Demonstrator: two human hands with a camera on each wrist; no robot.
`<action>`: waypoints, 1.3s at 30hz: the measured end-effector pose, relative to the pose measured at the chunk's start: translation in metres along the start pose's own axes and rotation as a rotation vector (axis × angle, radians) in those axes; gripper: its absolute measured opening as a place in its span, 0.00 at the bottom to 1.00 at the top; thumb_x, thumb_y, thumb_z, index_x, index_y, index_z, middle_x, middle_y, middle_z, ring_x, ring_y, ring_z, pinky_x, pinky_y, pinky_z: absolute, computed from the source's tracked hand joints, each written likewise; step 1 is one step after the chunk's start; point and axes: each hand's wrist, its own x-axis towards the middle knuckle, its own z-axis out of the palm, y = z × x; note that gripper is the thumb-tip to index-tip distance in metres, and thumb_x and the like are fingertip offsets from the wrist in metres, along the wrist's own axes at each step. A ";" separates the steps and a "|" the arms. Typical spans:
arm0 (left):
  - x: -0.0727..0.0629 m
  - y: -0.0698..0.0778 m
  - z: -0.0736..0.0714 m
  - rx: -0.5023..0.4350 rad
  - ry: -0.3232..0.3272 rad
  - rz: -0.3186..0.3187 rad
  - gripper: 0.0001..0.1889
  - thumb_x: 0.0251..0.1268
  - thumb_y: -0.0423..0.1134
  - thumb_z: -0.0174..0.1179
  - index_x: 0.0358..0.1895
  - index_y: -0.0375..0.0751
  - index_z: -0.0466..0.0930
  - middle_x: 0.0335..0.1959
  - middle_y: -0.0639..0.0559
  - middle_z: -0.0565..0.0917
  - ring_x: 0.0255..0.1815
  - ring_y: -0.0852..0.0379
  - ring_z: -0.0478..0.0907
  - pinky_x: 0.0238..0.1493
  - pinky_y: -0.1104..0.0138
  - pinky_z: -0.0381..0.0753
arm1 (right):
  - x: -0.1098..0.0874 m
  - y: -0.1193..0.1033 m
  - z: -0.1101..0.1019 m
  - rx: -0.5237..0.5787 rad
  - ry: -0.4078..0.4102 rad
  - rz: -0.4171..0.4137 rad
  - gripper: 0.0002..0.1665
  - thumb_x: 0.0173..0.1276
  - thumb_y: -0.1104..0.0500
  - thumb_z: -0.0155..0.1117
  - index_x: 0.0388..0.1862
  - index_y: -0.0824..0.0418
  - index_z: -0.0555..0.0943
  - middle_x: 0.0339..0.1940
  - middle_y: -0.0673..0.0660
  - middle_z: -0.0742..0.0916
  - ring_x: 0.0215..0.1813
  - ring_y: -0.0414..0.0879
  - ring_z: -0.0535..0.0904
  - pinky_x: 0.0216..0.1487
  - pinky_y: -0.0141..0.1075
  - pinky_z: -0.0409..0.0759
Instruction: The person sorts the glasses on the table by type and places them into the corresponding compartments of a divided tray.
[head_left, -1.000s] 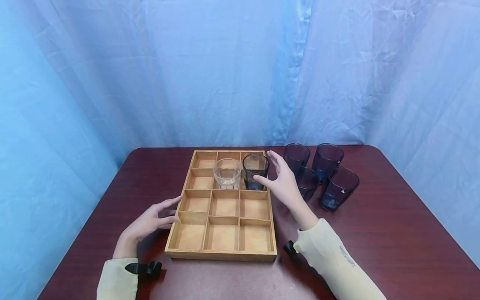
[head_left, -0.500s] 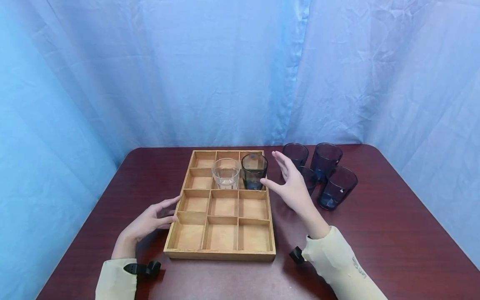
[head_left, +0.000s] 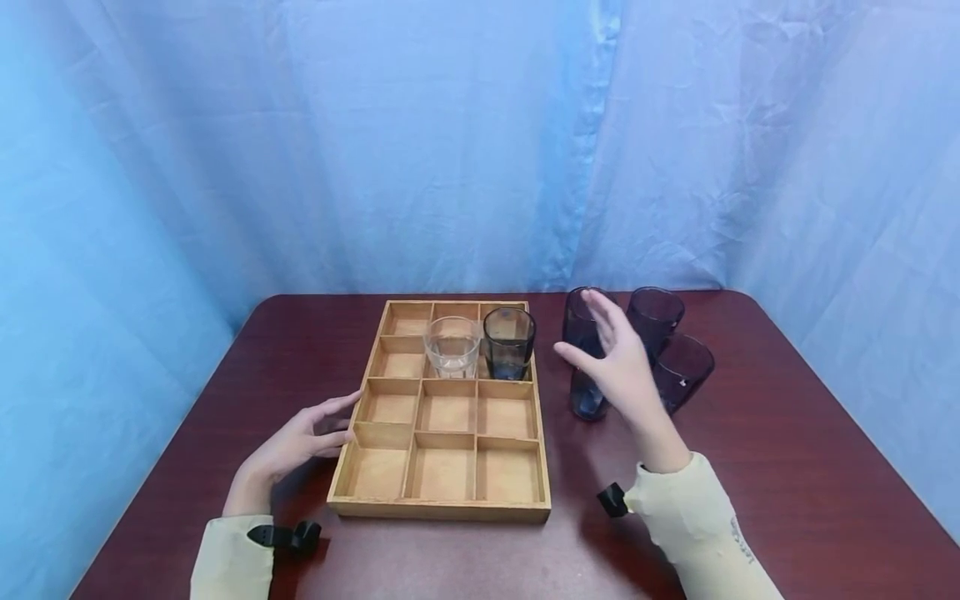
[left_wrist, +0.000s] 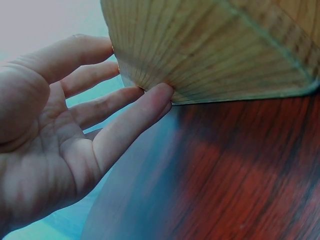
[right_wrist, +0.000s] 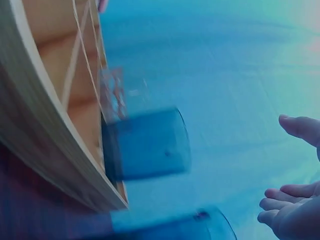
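Note:
A wooden compartment box (head_left: pixel 442 512) lies on the table. My left hand (head_left: pixel 296 442) touches its left side with the fingertips, and in the left wrist view the fingers (left_wrist: pixel 125 117) lie against the box wall (left_wrist: pixel 200 60). A clear glass (head_left: pixel 452 346) stands in the second row from the back, middle column. Right of it, a dark tinted glass (head_left: pixel 508 343) occupies the right-column compartment. My right hand (head_left: pixel 626 367) is above the table right of the box, thumb and fingers apart, holding nothing. It partly hides the dark glasses behind it, and is at the right edge of its wrist view.
Several dark glasses stand in a group right of the box, among them a back-left glass (head_left: pixel 576 325), a back-right glass (head_left: pixel 656 310) and a front-right glass (head_left: pixel 690 362). Blue curtains (head_left: pixel 420 150) hang around the dark red table (head_left: pixel 810 467).
My right hand has moved right, away from the dark glass in the box, to in front of the grouped glasses. My left hand stays at the box's side.

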 end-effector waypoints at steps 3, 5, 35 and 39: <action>0.001 0.001 0.000 0.009 0.000 0.003 0.38 0.67 0.41 0.61 0.77 0.44 0.54 0.76 0.31 0.54 0.68 0.30 0.66 0.52 0.55 0.84 | 0.001 0.000 -0.018 -0.021 0.038 0.010 0.49 0.62 0.59 0.70 0.77 0.60 0.56 0.78 0.57 0.64 0.80 0.48 0.54 0.79 0.45 0.52; 0.001 0.001 0.000 0.009 0.001 0.002 0.38 0.67 0.41 0.61 0.77 0.44 0.54 0.76 0.32 0.54 0.68 0.30 0.66 0.52 0.55 0.84 | 0.001 -0.001 -0.031 -0.037 0.046 0.024 0.49 0.63 0.57 0.70 0.78 0.58 0.55 0.78 0.57 0.63 0.80 0.48 0.53 0.79 0.46 0.52; 0.000 0.000 -0.001 -0.010 -0.015 0.032 0.38 0.68 0.38 0.59 0.77 0.40 0.51 0.76 0.29 0.53 0.68 0.29 0.65 0.51 0.56 0.84 | -0.008 0.025 -0.129 -0.451 -0.263 0.045 0.43 0.63 0.50 0.70 0.75 0.48 0.62 0.73 0.56 0.70 0.73 0.58 0.64 0.53 0.12 0.62; 0.000 -0.001 -0.001 -0.011 -0.012 0.026 0.38 0.68 0.38 0.59 0.77 0.41 0.52 0.76 0.29 0.53 0.69 0.29 0.64 0.51 0.57 0.84 | -0.009 0.031 -0.138 -0.468 -0.268 0.062 0.43 0.63 0.49 0.70 0.74 0.40 0.61 0.73 0.53 0.70 0.73 0.49 0.65 0.51 0.12 0.62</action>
